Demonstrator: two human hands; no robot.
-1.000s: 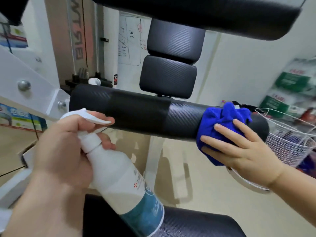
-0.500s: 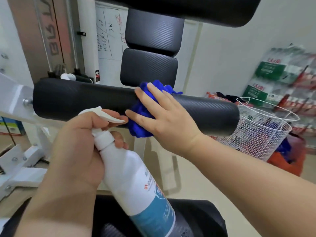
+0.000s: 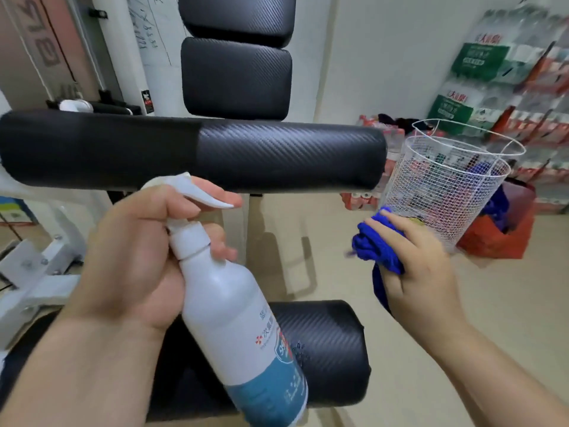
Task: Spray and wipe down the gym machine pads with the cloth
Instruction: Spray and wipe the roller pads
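Observation:
A long black roller pad (image 3: pixel 197 152) crosses the view horizontally, its left part darker than its right. My left hand (image 3: pixel 135 257) grips a white spray bottle (image 3: pixel 234 315) with a blue label just below the roller, forefinger along the trigger. My right hand (image 3: pixel 421 266) holds a bunched blue cloth (image 3: pixel 375 245) in the air, below and to the right of the roller's end, touching no pad. A lower black pad (image 3: pixel 326 343) lies under both hands. Two black back pads (image 3: pixel 235 78) stand behind the roller.
A white wire basket (image 3: pixel 443 192) stands on the floor at right, close behind my right hand, with a red bag (image 3: pixel 498 238) next to it. Stacked bottled-water packs (image 3: pixel 505 66) line the right wall. White machine frame parts (image 3: pixel 37 272) sit at lower left.
My right hand slid the cloth left along the roller, then lifted off and dropped to the lower right, clear of the pad. My left hand keeps hold of the bottle.

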